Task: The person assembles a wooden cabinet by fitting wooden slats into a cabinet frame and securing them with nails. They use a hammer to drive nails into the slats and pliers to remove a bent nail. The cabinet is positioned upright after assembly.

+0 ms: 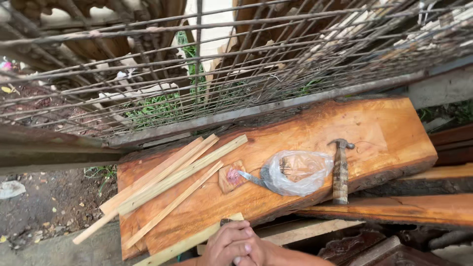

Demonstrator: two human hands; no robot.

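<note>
My left hand (225, 242) and my right hand (262, 251) are pressed together at the bottom edge, fingers curled shut. They sit over the near end of a pale wooden strip (189, 243) that lies along the front edge of a thick orange wooden slab (374, 128). I cannot tell whether either hand grips anything. On the slab lie several thin pale wooden strips (170, 177) fanned to the left. Further right are a small reddish wood block (230, 177), a clear plastic bag (295, 172) with small dark items inside, and a hammer (340, 170) with a worn handle.
A rusty wire mesh panel (236, 54) leans behind the slab, with grass and scrap wood beyond it. More planks (419, 207) are stacked to the right under the slab. Bare dirt with litter (44, 197) lies to the left.
</note>
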